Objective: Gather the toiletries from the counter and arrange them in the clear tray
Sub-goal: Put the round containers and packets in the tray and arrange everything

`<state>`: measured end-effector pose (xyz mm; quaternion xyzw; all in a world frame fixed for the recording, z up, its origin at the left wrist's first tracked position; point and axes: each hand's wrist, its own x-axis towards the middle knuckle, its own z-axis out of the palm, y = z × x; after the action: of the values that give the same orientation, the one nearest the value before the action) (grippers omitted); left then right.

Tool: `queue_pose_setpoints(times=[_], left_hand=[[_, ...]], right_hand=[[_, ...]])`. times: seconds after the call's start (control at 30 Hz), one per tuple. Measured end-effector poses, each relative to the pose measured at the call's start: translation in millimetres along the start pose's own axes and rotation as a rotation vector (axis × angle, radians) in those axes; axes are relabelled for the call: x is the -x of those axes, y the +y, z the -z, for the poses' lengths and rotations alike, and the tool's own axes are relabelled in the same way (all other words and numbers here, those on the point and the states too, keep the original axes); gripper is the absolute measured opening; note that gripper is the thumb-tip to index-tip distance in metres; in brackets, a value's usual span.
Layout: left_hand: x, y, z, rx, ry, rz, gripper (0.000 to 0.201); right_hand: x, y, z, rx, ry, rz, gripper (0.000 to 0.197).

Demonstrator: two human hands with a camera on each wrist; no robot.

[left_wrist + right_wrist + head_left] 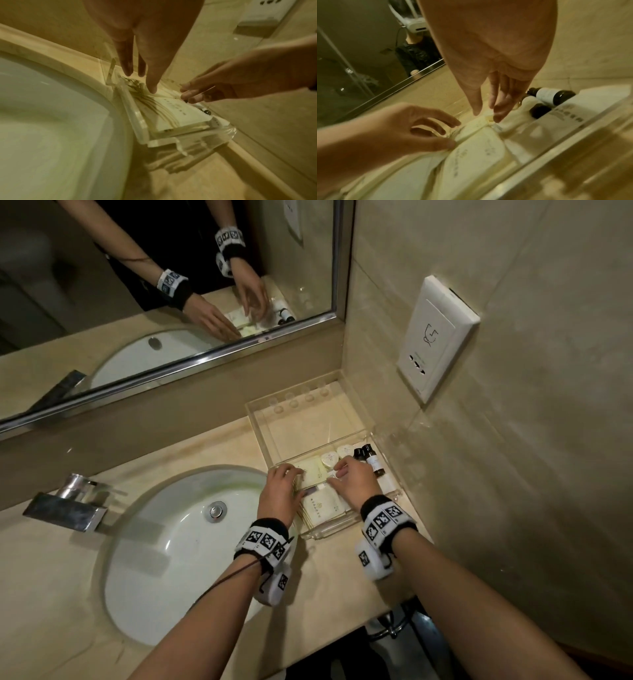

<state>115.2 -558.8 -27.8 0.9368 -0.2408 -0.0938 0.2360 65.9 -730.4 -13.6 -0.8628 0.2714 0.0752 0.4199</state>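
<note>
The toiletries lie in the near half of the clear tray (325, 530), in the right corner of the counter beside the sink (171, 559). My left hand (279, 494) and right hand (352, 477) grip nothing; their nearly straight fingertips press on the white packets (317, 508). I fear a strong push could buckle the stack or slide the tray left toward the sink. My right hand may also bump the dark bottles (371, 458) just to its right.

Before you: a clear glossy acrylic tray (257, 433), matt cream paper sachets (320, 508), shiny dark brown bottles (373, 462), a polished beige stone counter (342, 573), a smooth white ceramic basin (164, 559), a brushed metal tap (65, 510).
</note>
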Motion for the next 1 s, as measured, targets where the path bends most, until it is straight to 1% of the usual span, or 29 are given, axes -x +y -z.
queue_pose_setpoints(times=[0.1, 0.2, 0.33, 0.47, 0.63, 0.7, 0.77, 0.83, 0.9, 0.93, 1.0], left_hand=[[-9.2, -3.0, -2.2, -0.08, -0.066, -0.05, 0.038], [-13.3, -5.0, -4.5, -0.096, -0.062, -0.048, 0.033], [-11.4, -5.8, -6.6, -0.077, -0.01, -0.024, 0.022], [-6.9, -6.6, -6.0, -0.053, 0.029, -0.009, 0.017], [-7.1, -9.1, -4.6, -0.019, 0.009, -0.032, 0.02], [-9.5, -9.1, -4.8, -0.021, -0.021, -0.061, 0.025], [-10.8, -8.7, -5.4, -0.046, -0.051, -0.082, 0.028], [-11.6, -8.1, -6.6, -0.076, -0.066, -0.087, 0.028], [-12.9, -6.3, -7.1, -0.086, -0.063, -0.066, 0.028], [-14.2, -4.9, -6.8, -0.083, -0.058, -0.052, 0.028], [-16.8, -2.5, -6.8, -0.073, -0.047, -0.029, 0.027]], right_hand=[[-11.0, -4.7, -9.3, -0.046, -0.012, -0.12, 0.036], [-17.4, -10.2, -16.3, -0.109, -0.021, -0.239, 0.041], [-22.8, -18.0, -20.8, -0.142, -0.033, -0.305, 0.036], [-24.8, -18.7, -24.2, -0.129, -0.035, -0.347, 0.034], [-21.9, -15.6, -19.5, -0.162, -0.042, -0.351, 0.022], [-22.7, -12.7, -17.8, -0.149, -0.052, -0.365, 0.023], [-22.9, -10.6, -16.8, -0.08, -0.054, -0.382, 0.028], [-23.2, -8.4, -17.8, -0.033, -0.052, -0.348, 0.031], [-21.0, -7.2, -19.0, -0.022, -0.045, -0.281, 0.023], [-19.6, -5.8, -18.1, -0.019, -0.02, -0.25, 0.019], [-15.2, -0.5, -11.4, -0.017, 0.087, -0.209, 0.014]])
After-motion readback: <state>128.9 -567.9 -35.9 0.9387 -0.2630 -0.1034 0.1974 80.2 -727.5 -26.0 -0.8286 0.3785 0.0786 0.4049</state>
